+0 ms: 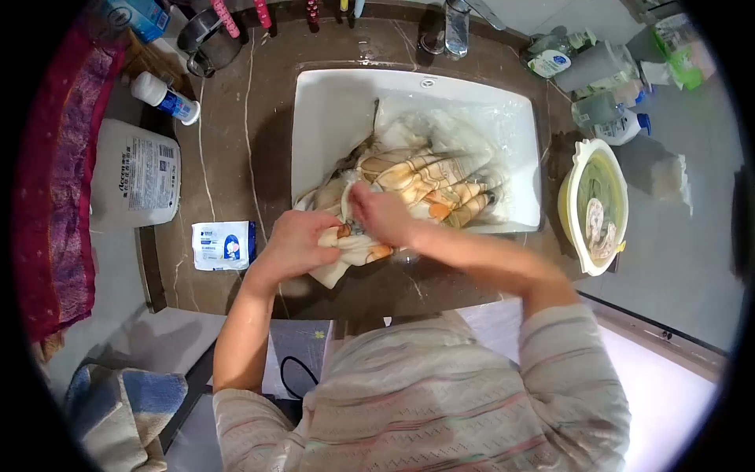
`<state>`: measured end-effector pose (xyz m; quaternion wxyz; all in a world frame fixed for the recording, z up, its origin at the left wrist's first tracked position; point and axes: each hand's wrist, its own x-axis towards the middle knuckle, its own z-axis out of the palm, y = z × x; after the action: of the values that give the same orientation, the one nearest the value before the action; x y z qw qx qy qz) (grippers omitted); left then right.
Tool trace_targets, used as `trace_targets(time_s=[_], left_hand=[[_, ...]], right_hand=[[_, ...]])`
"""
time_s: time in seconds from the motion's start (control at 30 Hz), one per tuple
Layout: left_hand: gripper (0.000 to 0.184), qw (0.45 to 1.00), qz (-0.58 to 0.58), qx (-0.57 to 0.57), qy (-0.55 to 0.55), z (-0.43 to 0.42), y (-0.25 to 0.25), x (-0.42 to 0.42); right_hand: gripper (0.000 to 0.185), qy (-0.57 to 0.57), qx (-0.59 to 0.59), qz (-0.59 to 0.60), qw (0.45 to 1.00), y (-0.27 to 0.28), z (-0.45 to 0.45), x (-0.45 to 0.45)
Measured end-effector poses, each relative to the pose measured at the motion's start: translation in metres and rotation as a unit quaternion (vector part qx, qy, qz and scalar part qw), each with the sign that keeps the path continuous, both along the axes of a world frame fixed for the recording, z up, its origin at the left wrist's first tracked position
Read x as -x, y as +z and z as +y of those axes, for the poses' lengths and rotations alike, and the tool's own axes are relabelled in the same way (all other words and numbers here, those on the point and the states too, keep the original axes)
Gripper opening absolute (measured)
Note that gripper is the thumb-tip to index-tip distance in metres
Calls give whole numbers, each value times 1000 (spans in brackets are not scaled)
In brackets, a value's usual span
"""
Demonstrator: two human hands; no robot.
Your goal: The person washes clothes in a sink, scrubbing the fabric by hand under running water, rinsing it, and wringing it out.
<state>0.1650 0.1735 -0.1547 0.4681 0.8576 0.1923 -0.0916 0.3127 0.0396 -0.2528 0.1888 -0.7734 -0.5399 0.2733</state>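
A wet cloth [429, 177] with cream, orange and brown patterning lies bunched in the white sink [322, 98]. One end of it hangs over the sink's front rim onto the counter. My left hand [300, 245] is closed around that end, fingers pinching the fabric at the front left. Just to its right, my right hand [383, 215] grips a gathered fold of the same cloth, slightly blurred. The two hands are close together above the front rim. Some water shows around the cloth inside the basin.
A faucet [456, 31] stands behind the sink. Left are a wipes packet [223, 245], a white bucket [141, 177], a bottle [167, 98] and a dark mug [211, 43]. At right, a yellowish basin [582, 236] sits near several bottles, one a labelled pump bottle [548, 63].
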Motion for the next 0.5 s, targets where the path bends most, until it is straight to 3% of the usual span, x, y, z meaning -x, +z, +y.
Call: trace_targets(time_s=[0.03, 0.1, 0.13, 0.23, 0.3, 0.33, 0.37, 0.4, 0.5], left_hand=[[38, 999, 4, 25, 22, -1, -3, 4], [38, 997, 5, 60, 38, 0, -6, 5], [37, 997, 7, 70, 42, 0, -7, 6], [36, 999, -13, 47, 23, 0, -12, 11], [36, 999, -21, 39, 16, 1, -13, 10], [36, 998, -17, 50, 16, 1, -10, 7], [36, 998, -14, 58, 16, 0, -8, 6], [36, 998, -12, 59, 18, 0, -8, 7], [36, 997, 6, 69, 28, 1, -11, 15]], right_hand=[[20, 6, 136, -14, 991, -20, -12, -37], [18, 22, 284, -101, 953, -20, -58, -96], [17, 42, 295, -171, 939, -13, -74, -116], [23, -94, 235, -193, 948, -29, -81, -132], [22, -138, 121, -19, 983, 16, -34, -81], [20, -102, 92, 25, 990, -7, -15, -54], [17, -37, -100, 28, 994, 17, 2, -8], [21, -20, -108, 16, 994, 24, 17, 24], [37, 125, 187, -139, 964, 13, -1, -26]])
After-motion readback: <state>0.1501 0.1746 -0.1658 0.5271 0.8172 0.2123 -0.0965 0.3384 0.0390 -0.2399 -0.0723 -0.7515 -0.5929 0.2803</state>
